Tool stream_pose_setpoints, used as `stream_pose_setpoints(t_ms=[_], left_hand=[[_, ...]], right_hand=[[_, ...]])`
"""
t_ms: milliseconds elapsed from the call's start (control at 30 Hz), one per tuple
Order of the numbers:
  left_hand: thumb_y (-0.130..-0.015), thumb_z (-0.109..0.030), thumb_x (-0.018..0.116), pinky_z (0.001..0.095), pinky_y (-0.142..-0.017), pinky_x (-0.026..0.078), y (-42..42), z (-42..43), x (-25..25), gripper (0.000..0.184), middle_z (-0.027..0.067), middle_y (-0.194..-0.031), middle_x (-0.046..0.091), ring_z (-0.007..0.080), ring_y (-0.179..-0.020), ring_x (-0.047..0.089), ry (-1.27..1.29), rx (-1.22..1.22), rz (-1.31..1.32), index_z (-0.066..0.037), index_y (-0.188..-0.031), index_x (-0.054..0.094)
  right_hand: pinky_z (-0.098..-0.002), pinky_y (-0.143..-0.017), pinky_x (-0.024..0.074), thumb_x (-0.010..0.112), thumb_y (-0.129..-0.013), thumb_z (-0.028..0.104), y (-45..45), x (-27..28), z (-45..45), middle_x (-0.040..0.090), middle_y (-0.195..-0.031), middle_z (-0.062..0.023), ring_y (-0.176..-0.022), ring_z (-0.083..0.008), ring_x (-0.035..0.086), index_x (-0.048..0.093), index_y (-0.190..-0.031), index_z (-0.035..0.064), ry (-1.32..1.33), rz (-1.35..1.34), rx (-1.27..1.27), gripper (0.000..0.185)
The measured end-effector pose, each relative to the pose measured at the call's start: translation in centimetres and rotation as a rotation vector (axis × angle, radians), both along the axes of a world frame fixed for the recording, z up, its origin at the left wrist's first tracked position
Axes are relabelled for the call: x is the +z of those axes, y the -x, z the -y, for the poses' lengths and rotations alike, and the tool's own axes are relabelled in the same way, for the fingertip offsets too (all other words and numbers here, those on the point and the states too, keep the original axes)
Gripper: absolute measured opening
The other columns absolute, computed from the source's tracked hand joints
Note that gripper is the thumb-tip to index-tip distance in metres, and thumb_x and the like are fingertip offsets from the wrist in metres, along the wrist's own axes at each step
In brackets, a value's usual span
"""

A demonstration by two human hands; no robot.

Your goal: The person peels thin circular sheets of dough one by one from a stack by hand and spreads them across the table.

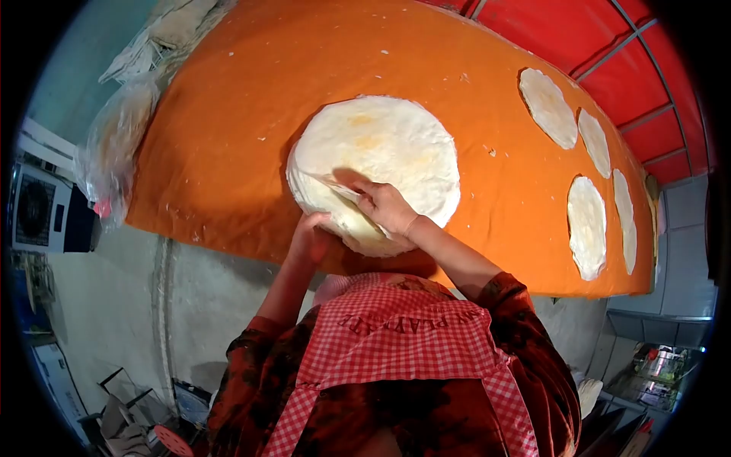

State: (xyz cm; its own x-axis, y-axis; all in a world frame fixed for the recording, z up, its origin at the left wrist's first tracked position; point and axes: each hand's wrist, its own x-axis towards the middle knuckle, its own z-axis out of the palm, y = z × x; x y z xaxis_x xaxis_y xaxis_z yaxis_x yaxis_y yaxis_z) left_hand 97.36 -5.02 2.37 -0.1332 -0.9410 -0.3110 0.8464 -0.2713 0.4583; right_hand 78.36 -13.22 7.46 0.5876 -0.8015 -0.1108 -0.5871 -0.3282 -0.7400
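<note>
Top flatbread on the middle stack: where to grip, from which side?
Probably pinch the near edge of the top flatbread, coming from the apron side. That edge is lifted off the stack, leaving an opening beneath, and the right hand holds it there. Its far part lies flat, likely harder to get under.

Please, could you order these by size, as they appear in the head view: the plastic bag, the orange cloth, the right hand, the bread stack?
1. Orange cloth
2. Bread stack
3. Plastic bag
4. Right hand
</note>
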Motion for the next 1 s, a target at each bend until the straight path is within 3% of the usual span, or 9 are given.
stream_pose_setpoints(t_ms=[133, 300, 400, 500, 667, 800, 867, 900, 1000], left_hand=[[-0.084, -0.007, 0.059, 0.037, -0.092, 0.048, 1.0, 0.3, 0.3, 0.05, 0.0105, -0.121, 0.061, 0.0239, -0.108, 0.06, 0.011, 0.046, 0.294, 0.001, -0.132, 0.049], [-0.083, -0.005, 0.067, 0.0334, -0.077, 0.051, 1.1, 2.2, -5.5, 0.044, 0.0078, -0.11, 0.064, 0.0198, -0.093, 0.063, 0.001, 0.194, 0.565, 0.001, -0.125, 0.055], [-0.09, -0.016, 0.058, 0.0333, -0.079, 0.053, 1.9, 1.4, -3.1, 0.037, 0.0105, -0.111, 0.063, 0.0204, -0.095, 0.063, 0.115, 0.071, 0.345, 0.002, -0.123, 0.057], [-0.09, -0.017, 0.056, 0.0409, -0.089, 0.052, 2.3, 1.0, 0.8, 0.047, 0.017, -0.121, 0.058, 0.0289, -0.106, 0.062, 0.071, -0.014, 0.434, 0.005, -0.131, 0.048], [-0.088, -0.014, 0.056, 0.0413, -0.086, 0.053, 1.3, 0.0, 0.6, 0.047, 0.0154, -0.122, 0.058, 0.0308, -0.108, 0.061, 0.015, 0.006, 0.46, 0.001, -0.132, 0.048], [-0.079, -0.009, 0.059, 0.0445, -0.096, 0.046, -0.1, -0.5, -1.7, 0.063, 0.0138, -0.126, 0.056, 0.0302, -0.115, 0.055, -0.07, -0.068, 0.244, 0.0, -0.138, 0.041], [-0.074, -0.006, 0.063, 0.0425, -0.094, 0.047, 0.4, -0.5, -0.3, 0.069, 0.013, -0.127, 0.056, 0.0295, -0.114, 0.055, -0.048, -0.036, 0.271, -0.001, -0.139, 0.04], [-0.073, -0.005, 0.063, 0.0417, -0.094, 0.047, 0.2, -0.6, -0.3, 0.07, 0.0128, -0.127, 0.056, 0.029, -0.114, 0.055, -0.058, -0.056, 0.262, -0.002, -0.139, 0.04], [-0.071, -0.002, 0.065, 0.0412, -0.094, 0.047, -0.3, -0.6, -2.7, 0.074, 0.0127, -0.128, 0.055, 0.0284, -0.114, 0.056, -0.051, -0.075, 0.29, -0.003, -0.14, 0.039]], right_hand=[[-0.0441, -0.088, 0.0507, 0.052, -0.093, 0.023, 0.0, -0.5, 0.2, 0.065, -0.104, -0.0281, -0.099, -0.0392, 0.063, 0.057, -0.129, 0.0028, 0.013, 0.046, -0.04, 0.042], [-0.0419, -0.09, 0.0517, 0.055, -0.092, 0.026, -1.5, 1.1, -2.0, 0.052, -0.139, -0.0135, -0.106, -0.0354, 0.062, 0.047, -0.138, 0.0171, 0.271, 0.099, 0.069, 0.048], [-0.046, -0.077, 0.056, 0.058, -0.082, 0.01, -2.2, -1.2, -3.7, 0.057, -0.126, -0.0177, -0.097, -0.0386, 0.063, 0.049, -0.135, 0.0104, 0.547, -0.109, -0.006, 0.054], [-0.0446, -0.08, 0.0538, 0.062, -0.087, 0.032, -0.7, -0.9, -0.6, 0.068, -0.1, -0.0216, -0.084, -0.0384, 0.066, 0.058, -0.128, 0.0054, 0.269, -0.136, -0.025, 0.049], [-0.0361, -0.068, 0.0539, 0.059, -0.092, 0.021, 17.1, 1.7, 10.4, 0.07, -0.086, -0.0073, -0.077, -0.0173, 0.063, 0.071, -0.095, 0.0019, 0.207, 0.041, -0.545, 0.023], [-0.0337, -0.063, 0.0521, 0.059, -0.085, 0.019, 36.2, 7.9, 9.8, 0.068, -0.084, -0.0111, -0.07, -0.0205, 0.065, 0.07, -0.091, -0.0021, 0.175, 0.53, -0.966, 0.024], [-0.0333, -0.063, 0.0518, 0.07, -0.08, 0.022, 41.4, 10.3, 6.5, 0.068, -0.086, -0.0119, -0.076, -0.0206, 0.066, 0.065, -0.095, -0.0042, 0.329, 0.143, -1.136, 0.03], [-0.0346, -0.071, 0.0526, 0.073, -0.08, 0.022, 42.8, 10.1, 4.5, 0.068, -0.091, -0.0139, -0.082, -0.0243, 0.066, 0.062, -0.105, -0.0053, 0.106, 0.441, -1.37, 0.039], [-0.039, -0.084, 0.051, 0.077, -0.078, 0.02, 50.8, 1.0, 1.5, 0.067, -0.102, -0.0163, -0.092, -0.0311, 0.064, 0.055, -0.119, -0.0024, 0.733, -0.478, -1.357, 0.051]])
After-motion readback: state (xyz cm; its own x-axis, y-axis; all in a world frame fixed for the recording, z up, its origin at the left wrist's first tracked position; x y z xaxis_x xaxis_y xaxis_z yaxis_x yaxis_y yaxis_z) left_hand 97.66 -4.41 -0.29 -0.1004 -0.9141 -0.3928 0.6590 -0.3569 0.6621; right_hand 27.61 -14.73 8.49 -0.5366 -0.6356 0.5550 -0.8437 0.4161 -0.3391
